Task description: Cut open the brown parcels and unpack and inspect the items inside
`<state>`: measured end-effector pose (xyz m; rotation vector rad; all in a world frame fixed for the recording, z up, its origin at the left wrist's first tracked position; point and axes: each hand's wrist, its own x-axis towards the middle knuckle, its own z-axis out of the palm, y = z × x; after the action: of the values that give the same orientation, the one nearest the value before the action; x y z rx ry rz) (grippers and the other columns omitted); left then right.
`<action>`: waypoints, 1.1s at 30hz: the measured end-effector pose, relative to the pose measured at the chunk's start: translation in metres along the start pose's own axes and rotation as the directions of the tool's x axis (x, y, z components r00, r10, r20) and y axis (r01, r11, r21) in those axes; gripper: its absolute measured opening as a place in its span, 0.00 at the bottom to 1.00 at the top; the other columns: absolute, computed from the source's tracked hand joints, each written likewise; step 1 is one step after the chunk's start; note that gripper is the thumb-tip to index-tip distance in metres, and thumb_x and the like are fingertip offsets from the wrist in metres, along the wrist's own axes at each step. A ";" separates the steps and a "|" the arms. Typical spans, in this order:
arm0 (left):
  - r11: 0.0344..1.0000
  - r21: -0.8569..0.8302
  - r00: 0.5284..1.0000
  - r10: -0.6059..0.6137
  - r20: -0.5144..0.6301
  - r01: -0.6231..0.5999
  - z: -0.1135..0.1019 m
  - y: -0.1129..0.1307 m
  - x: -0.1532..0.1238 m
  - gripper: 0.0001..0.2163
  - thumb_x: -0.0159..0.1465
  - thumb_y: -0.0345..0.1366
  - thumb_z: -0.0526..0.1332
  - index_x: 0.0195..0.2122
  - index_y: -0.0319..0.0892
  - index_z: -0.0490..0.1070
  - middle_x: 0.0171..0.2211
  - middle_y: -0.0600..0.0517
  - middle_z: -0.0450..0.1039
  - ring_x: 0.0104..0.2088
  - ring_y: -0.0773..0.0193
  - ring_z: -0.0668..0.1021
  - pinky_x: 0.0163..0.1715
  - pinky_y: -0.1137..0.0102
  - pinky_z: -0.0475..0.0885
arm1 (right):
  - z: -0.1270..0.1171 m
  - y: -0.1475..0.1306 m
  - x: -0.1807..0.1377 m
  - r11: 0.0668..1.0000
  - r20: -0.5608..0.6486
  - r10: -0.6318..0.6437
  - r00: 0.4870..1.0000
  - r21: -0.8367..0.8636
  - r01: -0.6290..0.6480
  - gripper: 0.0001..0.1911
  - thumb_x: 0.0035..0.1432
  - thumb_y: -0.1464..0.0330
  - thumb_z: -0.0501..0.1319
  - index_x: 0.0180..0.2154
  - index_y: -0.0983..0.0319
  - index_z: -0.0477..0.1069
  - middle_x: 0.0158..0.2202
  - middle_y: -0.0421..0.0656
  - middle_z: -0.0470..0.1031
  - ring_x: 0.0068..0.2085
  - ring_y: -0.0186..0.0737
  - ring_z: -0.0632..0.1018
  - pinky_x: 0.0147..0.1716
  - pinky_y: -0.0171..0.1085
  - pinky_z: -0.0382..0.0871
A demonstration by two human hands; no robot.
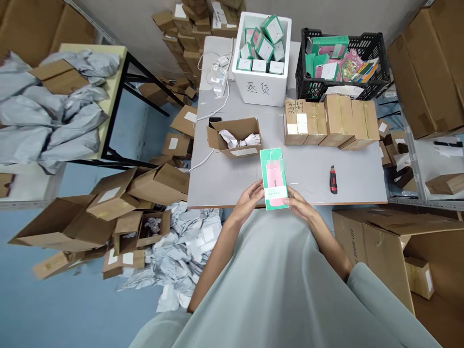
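Note:
Between my two hands is a flat green and pink box (274,179), held upright near the front edge of the table. My left hand (250,200) grips its left side, and my right hand (297,203) grips its lower right corner with the thumb on the front. Just behind it on the left, an opened cardboard carton (234,133) has crumpled white paper inside. To the right lies a red and black box cutter (333,180) on the grey table (246,186).
A white foam bin (261,87) with several green boxes stands at the back. Beside it is a black crate (308,87) of mixed packs, with closed cartons (339,121) in front. Opened cartons (145,183) and grey plastic bags (188,246) cover the floor at left.

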<state>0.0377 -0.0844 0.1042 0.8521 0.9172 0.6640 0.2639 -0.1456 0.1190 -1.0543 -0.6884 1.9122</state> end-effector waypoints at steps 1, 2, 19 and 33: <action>1.000 -0.013 1.000 0.003 0.005 -0.003 0.001 0.001 -0.002 0.36 0.64 0.59 0.76 0.67 0.46 0.76 0.65 0.40 0.79 0.67 0.44 0.79 0.69 0.50 0.74 | 0.001 0.001 0.000 1.000 0.029 0.017 0.999 0.008 -0.017 0.38 0.54 0.49 0.77 0.64 0.51 0.76 0.63 0.46 0.83 0.63 0.58 0.82 0.58 0.51 0.82; 1.000 -0.014 1.000 0.010 -0.003 -0.011 0.001 0.002 -0.004 0.35 0.63 0.58 0.77 0.67 0.46 0.77 0.65 0.40 0.80 0.67 0.44 0.80 0.68 0.50 0.74 | 0.003 0.002 0.002 1.000 0.047 0.030 0.998 0.008 -0.031 0.39 0.54 0.49 0.77 0.65 0.51 0.76 0.63 0.46 0.83 0.63 0.58 0.82 0.58 0.51 0.82; 0.976 0.193 0.972 0.140 -0.187 -0.103 -0.030 0.012 -0.014 0.44 0.55 0.56 0.82 0.69 0.43 0.73 0.60 0.40 0.80 0.56 0.49 0.83 0.56 0.56 0.81 | 0.050 0.004 0.023 0.974 -0.203 -0.059 0.977 -0.226 0.012 0.41 0.47 0.57 0.84 0.61 0.56 0.75 0.63 0.48 0.82 0.62 0.54 0.82 0.62 0.50 0.81; 0.989 -0.144 0.997 0.008 -0.079 -0.019 -0.058 0.005 0.003 0.39 0.66 0.55 0.75 0.76 0.57 0.67 0.81 0.47 0.59 0.77 0.43 0.69 0.67 0.54 0.76 | 0.094 0.015 0.016 0.901 -0.052 0.192 0.980 0.405 -0.155 0.32 0.56 0.54 0.65 0.58 0.61 0.77 0.54 0.54 0.87 0.59 0.58 0.85 0.41 0.45 0.87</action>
<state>-0.0127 -0.0601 0.0878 0.7077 0.9220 0.7708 0.1715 -0.1459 0.1477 -0.9542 -0.1383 2.0298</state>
